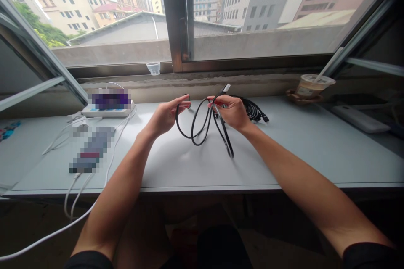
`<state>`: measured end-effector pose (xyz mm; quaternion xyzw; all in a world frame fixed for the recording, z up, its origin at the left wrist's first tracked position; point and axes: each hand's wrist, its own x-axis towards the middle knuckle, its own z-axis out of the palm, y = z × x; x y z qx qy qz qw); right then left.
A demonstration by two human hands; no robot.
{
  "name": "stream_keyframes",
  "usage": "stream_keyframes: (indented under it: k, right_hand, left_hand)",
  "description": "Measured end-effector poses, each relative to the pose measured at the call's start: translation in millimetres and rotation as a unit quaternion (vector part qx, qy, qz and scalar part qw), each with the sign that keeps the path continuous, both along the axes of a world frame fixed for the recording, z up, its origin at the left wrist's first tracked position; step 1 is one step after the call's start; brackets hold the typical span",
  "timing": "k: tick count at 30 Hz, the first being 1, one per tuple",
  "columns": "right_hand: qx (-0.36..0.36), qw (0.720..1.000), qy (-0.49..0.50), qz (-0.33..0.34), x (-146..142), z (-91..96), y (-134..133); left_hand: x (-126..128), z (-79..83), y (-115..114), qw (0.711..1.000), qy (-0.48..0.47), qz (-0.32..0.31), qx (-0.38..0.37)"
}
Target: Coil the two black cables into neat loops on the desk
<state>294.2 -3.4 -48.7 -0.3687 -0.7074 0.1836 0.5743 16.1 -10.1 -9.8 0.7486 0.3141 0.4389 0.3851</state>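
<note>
A black cable [193,128] hangs in loose loops between my two hands, above the white table. My right hand [232,111] pinches the gathered loops between thumb and fingertips; a connector with a light metal tip [226,88] sticks up just above it. My left hand [166,117] has its fingers stretched toward the right, and the cable runs between its thumb and fingers. Behind my right hand lies a bundle of more black cables [252,109], partly hidden by that hand, with dark connector ends at its right.
A white power strip [109,111] and a blurred-out phone-like device [93,149] with white cords are at left. A drink cup with straw [313,86] sits in a holder at the back right, near a pale flat device [362,118]. A small clear cup [153,68] stands on the windowsill.
</note>
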Motion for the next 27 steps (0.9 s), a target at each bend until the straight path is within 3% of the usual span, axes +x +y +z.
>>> stream_keyframes:
  k: [5, 8, 13, 17, 21, 27]
  right_hand:
    - [-0.111, 0.989, 0.093, 0.041, -13.3, -2.8, -5.0]
    - [-0.162, 0.976, 0.13, 0.062, -21.3, -3.2, -9.3]
    - [-0.183, 0.977, 0.097, 0.05, -26.5, -5.5, -10.9]
    - [-0.152, 0.985, 0.075, 0.021, -23.3, -6.4, -9.0]
    - [-0.153, 0.985, 0.075, 0.001, -17.2, -8.8, -4.1]
    - [-0.17, 0.982, 0.085, -0.008, -10.9, -13.5, 4.0]
  left_hand:
    - [1.9, 4.3, -2.1, 0.98, -0.005, 0.124, 0.157]
    - [4.8, 15.0, -11.2, 0.968, -0.035, 0.162, 0.187]
    - [9.6, 12.2, -18.3, 0.989, -0.007, 0.105, 0.102]
    - [7.3, -1.3, -6.1, 0.994, 0.063, 0.064, 0.057]
    - [-2.8, -12.4, 9.5, 0.997, 0.07, 0.034, 0.018]
    - [-19.2, -19.8, 16.0, 0.991, 0.094, 0.056, -0.079]
